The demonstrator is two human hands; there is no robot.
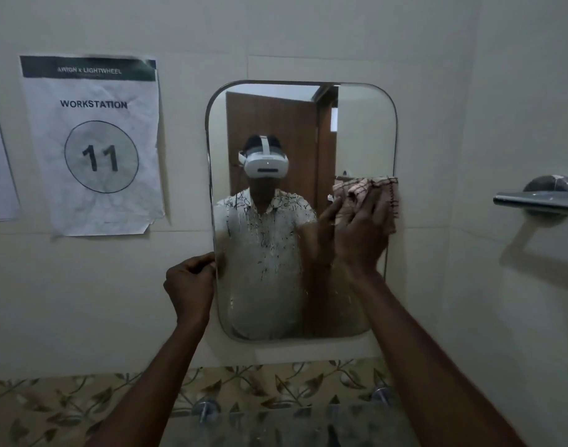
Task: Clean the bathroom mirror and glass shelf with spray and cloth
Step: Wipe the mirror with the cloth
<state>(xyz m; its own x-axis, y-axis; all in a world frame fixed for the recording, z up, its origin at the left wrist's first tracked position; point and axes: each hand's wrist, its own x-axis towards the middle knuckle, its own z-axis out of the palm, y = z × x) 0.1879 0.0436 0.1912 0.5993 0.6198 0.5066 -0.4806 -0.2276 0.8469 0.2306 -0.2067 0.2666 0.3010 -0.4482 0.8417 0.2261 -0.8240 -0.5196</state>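
Fingers [378,204] of the right hand [361,240], spread flat, press the checked cloth [369,188] against the right edge of the wall mirror [357,124], while the left hand [189,285] curls round its left edge; with that brace firm, overlapping strokes down toward the streaky lower glass should work best.

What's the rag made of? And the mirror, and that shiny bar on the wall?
The rag looks like soft woven fabric, probably cotton: it crumples and shows checked lines. The mirror is glossy glass: it reflects the room, with smears low down. The bar looks like polished metal, maybe chrome: it gleams silver.
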